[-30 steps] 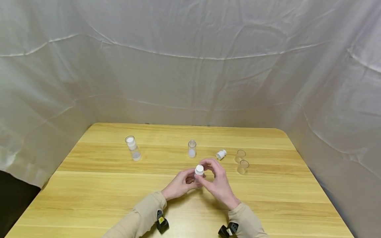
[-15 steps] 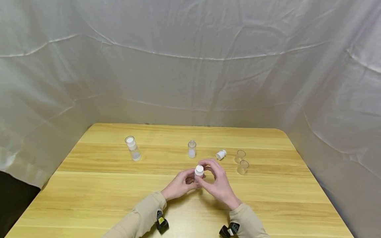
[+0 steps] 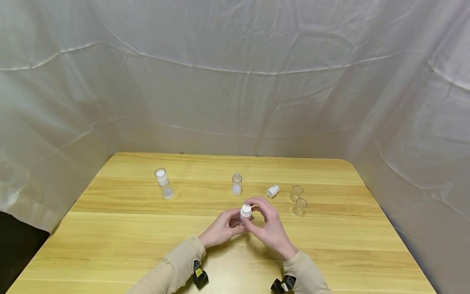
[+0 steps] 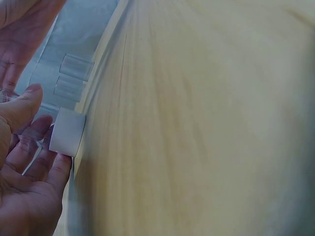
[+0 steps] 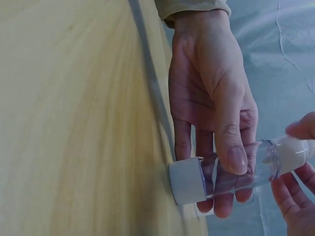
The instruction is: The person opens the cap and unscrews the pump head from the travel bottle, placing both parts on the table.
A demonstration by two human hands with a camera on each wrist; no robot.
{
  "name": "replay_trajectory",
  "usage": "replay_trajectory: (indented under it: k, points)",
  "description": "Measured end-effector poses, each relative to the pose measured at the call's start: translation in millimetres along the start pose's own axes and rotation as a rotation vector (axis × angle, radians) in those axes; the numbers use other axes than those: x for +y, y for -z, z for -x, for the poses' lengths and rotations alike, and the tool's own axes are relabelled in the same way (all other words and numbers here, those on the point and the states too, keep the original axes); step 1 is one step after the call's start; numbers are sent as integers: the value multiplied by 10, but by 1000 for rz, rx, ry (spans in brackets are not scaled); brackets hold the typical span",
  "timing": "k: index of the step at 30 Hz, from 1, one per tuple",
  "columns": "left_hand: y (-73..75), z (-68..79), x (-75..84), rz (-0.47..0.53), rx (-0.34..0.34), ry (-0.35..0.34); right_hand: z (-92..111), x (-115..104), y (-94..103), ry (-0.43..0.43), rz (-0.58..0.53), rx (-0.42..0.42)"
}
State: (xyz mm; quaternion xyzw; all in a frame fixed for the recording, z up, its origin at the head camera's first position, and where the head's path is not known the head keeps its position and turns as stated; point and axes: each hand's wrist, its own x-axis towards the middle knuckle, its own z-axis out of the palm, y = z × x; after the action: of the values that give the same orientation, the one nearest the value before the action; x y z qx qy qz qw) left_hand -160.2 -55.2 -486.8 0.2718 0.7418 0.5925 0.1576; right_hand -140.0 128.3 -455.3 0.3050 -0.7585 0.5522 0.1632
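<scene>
Both hands meet at a small clear bottle (image 3: 246, 210) with a white top, held upright over the table. My left hand (image 5: 206, 83) grips the clear tube (image 5: 262, 162), its thumb laid across the front. A white section (image 5: 187, 181) forms the bottle's lower end. Higher up, my right hand (image 5: 295, 206) pinches the white collar (image 5: 291, 155) with thumb and fingers. In the left wrist view, the left hand (image 4: 29, 196) is behind the white lower end (image 4: 68, 132), and the right hand (image 4: 22, 44) shows at the upper left corner.
On the wooden table (image 3: 128, 241) stand a capped clear bottle (image 3: 164, 184) at left and a clear bottle without a white top (image 3: 236, 184) in the middle. A white pump top (image 3: 272, 191) lies to its right. Beyond are two clear caps (image 3: 299, 207). Grey curtain (image 3: 235, 102) surrounds the table.
The right wrist has shifted very slightly to the right. Both hands keep their hold on the bottle, and the things on the table have not moved.
</scene>
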Motion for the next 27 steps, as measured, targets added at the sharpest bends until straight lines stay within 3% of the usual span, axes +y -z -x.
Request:
replay_trajectory:
  k: [11, 20, 27]
  points:
    - [-5, -6, -8, 2, 3, 3, -11, 12, -23, -42, 2, 44]
    - [-1, 0, -1, 15, -4, 8, -15, 6, -4, -3, 30, 4]
    - [0, -7, -3, 13, 0, 15, -6, 8, -13, -22, 42, 20]
